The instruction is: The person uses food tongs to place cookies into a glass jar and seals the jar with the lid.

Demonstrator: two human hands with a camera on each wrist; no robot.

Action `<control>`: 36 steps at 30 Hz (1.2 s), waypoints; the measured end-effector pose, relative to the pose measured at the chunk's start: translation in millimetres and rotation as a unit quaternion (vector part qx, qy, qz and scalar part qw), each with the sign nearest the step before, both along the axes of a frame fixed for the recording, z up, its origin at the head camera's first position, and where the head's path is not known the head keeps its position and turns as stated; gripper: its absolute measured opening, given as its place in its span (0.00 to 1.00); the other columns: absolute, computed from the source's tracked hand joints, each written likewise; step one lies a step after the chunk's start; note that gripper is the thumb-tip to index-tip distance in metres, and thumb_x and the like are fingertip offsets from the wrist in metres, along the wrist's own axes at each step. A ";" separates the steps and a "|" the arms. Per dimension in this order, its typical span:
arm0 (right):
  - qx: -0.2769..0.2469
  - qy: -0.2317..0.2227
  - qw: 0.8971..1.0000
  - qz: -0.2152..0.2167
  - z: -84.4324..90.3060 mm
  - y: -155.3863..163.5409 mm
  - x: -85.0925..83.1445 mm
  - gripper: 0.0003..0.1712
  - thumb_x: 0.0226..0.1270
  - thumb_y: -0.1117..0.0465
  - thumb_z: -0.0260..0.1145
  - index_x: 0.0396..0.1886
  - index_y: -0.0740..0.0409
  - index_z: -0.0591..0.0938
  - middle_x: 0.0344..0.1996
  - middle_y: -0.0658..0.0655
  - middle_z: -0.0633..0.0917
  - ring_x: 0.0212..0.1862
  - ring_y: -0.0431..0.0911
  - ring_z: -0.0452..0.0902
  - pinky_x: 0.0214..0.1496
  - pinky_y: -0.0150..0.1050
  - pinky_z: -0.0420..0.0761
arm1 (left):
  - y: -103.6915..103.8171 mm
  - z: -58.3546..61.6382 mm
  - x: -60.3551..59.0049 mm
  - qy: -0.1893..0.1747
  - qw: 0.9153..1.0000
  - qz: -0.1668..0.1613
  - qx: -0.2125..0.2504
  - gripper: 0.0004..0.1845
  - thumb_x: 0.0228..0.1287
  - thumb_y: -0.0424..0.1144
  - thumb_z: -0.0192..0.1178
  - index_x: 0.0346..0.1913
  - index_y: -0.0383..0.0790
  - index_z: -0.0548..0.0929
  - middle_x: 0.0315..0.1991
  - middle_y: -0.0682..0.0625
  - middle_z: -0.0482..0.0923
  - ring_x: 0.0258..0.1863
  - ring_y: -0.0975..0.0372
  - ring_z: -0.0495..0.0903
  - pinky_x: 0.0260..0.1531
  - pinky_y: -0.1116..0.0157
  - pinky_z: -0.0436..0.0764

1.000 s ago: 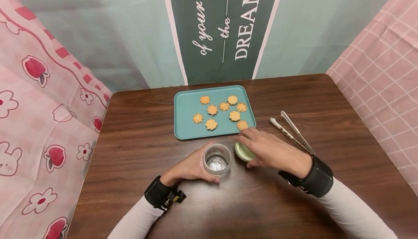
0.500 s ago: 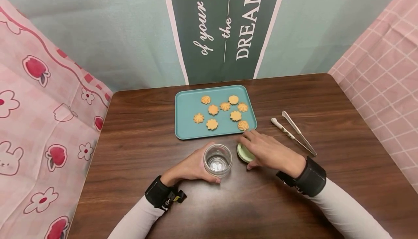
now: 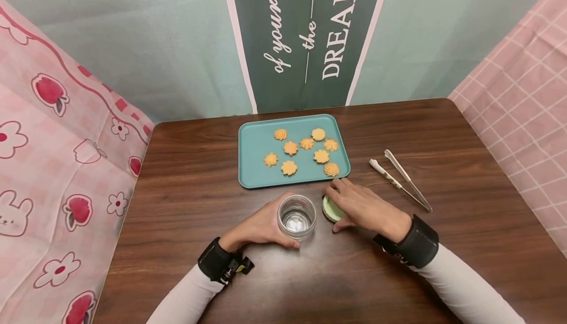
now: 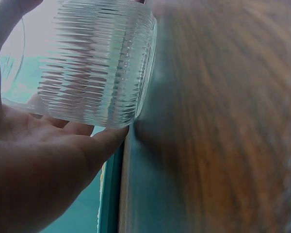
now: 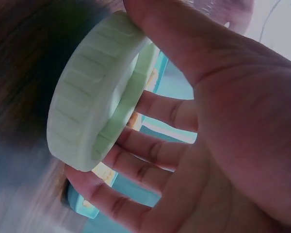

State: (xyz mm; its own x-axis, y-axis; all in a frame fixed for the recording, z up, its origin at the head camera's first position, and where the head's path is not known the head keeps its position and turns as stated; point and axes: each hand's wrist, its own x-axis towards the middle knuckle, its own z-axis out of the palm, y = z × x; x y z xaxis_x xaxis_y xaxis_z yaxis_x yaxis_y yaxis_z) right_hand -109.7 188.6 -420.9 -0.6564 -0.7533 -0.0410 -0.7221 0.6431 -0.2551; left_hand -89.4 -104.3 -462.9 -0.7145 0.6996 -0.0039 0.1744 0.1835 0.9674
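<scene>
ribbed glass jar (image 3: 296, 217) in left hand (image 3: 257, 225); right hand (image 3: 364, 208) grips ridged green lid (image 3: 330, 209).

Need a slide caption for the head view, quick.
Left hand grips glass jar; right hand holds green lid beside cookie tray.

head cam looks down on table (image 3: 186, 186); wrist cams v. close, sideways; all share jar (image 3: 296, 217), lid (image 3: 331, 209).
</scene>
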 end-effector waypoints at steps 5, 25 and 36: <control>0.008 -0.011 1.000 -0.007 -1.3 0.9 0.4 0.45 0.46 0.40 0.84 0.58 0.60 0.78 0.47 0.57 0.75 0.47 0.51 0.73 0.36 0.47 0.82 | 0.2 2.4 0.0 -0.003 1.000 0.003 -0.002 0.49 0.43 0.36 0.87 0.69 0.46 0.72 0.62 0.47 0.82 0.63 0.52 0.80 0.70 0.53 0.76; -0.004 0.011 1.000 -0.029 -12.7 2.2 4.4 0.53 0.52 0.35 0.82 0.69 0.63 0.77 0.52 0.58 0.76 0.50 0.52 0.74 0.43 0.51 0.83 | 0.4 1.8 -0.3 0.001 1.000 0.003 0.002 0.49 0.42 0.33 0.87 0.69 0.48 0.72 0.62 0.49 0.82 0.64 0.52 0.80 0.70 0.52 0.76; 0.006 0.025 0.997 -0.074 -3.4 12.2 6.5 0.43 0.67 0.40 0.76 0.71 0.62 0.76 0.55 0.61 0.79 0.52 0.54 0.78 0.49 0.56 0.84 | 0.7 1.1 -0.5 -0.001 1.000 0.003 -0.002 0.49 0.42 0.35 0.88 0.69 0.47 0.72 0.62 0.50 0.82 0.64 0.52 0.80 0.71 0.52 0.75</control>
